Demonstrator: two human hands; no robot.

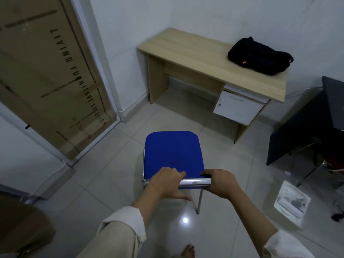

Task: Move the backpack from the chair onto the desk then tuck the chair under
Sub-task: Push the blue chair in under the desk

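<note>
A black backpack (259,55) lies on the right end of the light wooden desk (188,53) against the far wall. The chair (172,151), with a blue seat and chrome frame, stands on the tiled floor in front of me, well short of the desk. My left hand (166,182) rests over the left part of the chair's near top rail, fingers curled on it and thumb spread below. My right hand (221,183) grips the right end of that rail. The seat is bare.
A white drawer unit (238,107) hangs under the desk's right side; the knee space is to its left. A large cardboard box (46,71) leans on the left wall. A dark table (307,123) and a white packet (292,203) are at right. My bare foot (188,251) is below.
</note>
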